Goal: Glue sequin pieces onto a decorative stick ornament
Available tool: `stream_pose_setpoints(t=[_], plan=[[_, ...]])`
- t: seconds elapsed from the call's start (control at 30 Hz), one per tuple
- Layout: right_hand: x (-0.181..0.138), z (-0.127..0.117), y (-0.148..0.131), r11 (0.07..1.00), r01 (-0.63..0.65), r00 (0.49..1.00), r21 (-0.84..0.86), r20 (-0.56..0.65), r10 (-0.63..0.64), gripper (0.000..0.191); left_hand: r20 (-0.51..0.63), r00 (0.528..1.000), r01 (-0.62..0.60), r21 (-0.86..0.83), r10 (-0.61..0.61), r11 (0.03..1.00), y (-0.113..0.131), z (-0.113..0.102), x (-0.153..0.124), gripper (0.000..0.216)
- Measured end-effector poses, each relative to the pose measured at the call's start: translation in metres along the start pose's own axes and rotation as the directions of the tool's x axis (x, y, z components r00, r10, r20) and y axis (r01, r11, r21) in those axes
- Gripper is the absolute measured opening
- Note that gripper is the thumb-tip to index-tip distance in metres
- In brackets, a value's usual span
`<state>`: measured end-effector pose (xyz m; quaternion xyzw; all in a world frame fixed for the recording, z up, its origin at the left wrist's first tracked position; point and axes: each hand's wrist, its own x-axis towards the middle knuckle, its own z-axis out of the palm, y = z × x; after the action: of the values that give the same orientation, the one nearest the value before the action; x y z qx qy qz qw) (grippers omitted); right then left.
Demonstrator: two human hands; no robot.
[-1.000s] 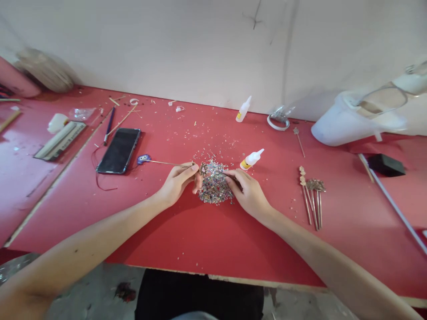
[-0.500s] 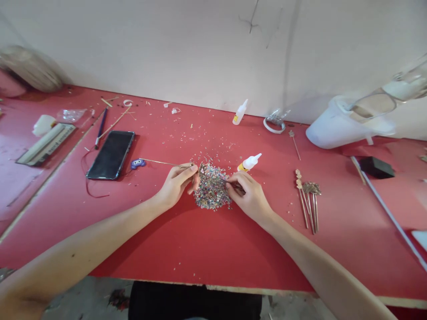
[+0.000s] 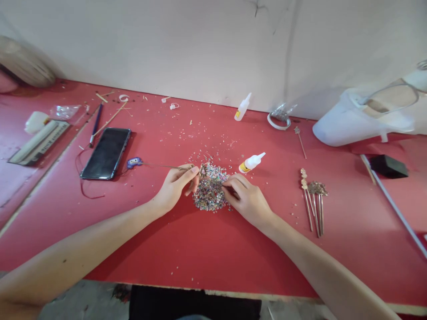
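My left hand (image 3: pixel 176 184) is closed around a thin gold-coloured hairpin stick (image 3: pixel 160 166). Its ornate head pokes out past my thumb, over the left edge of a pile of small glittering rhinestones (image 3: pixel 210 195). At the right side of that pile, my right hand (image 3: pixel 247 195) is closed in a pinch, fingertips low over the stones. A thin dark tool shows faintly within its fingers; its tip cannot be made out. Just behind my right hand lies a white glue bottle (image 3: pixel 251 163) with a yellow label, tilted on the red table (image 3: pixel 200 249).
Finished-looking hairpin sticks (image 3: pixel 313 200) lie at right, a single one (image 3: pixel 300 142) farther back. Another glue bottle (image 3: pixel 243 106) stands by the wall near a white ring (image 3: pixel 278 122). A phone (image 3: pixel 106 153), a purple charm (image 3: pixel 134 162), a white bucket (image 3: pixel 350 118) and a black block (image 3: pixel 388 166) surround the area.
My right hand's fingertips have shifted slightly left and down into the pile, and the dark tool tip seen before is now hidden. The left hand's grip stays; the view has turned slightly.
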<state>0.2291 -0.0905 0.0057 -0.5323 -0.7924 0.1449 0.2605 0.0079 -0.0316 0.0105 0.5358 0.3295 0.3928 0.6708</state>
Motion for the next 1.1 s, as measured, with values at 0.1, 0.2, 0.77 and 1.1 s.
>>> stream_pose_setpoints(t=[0.1, 0.2, 0.77, 1.1], plan=[[0.000, 0.000, -0.001, 1.000, 0.007, 1.000, -0.028, 0.010, -0.007, 0.011, -0.003, 1.000, 0.015, 0.016, -0.015, 1.000, 0.000, 0.001, 0.000, 0.041], [0.000, -0.001, -0.002, 0.999, 0.005, 1.000, -0.031, 0.017, -0.005, 0.012, -0.013, 1.000, 0.014, 0.024, -0.014, 1.000, 0.002, 0.001, 0.000, 0.042], [-0.009, -0.005, 0.002, 0.968, 0.237, 0.970, -0.087, 0.079, -0.231, 0.012, 0.020, 1.000, -0.003, 0.008, 0.003, 1.000, 0.000, 0.000, -0.001, 0.041], [-0.008, -0.009, 0.006, 0.997, 0.055, 0.997, -0.046, -0.047, -0.058, 0.007, 0.149, 0.989, -0.018, 0.000, 0.017, 1.000, 0.006, -0.001, -0.005, 0.046]])
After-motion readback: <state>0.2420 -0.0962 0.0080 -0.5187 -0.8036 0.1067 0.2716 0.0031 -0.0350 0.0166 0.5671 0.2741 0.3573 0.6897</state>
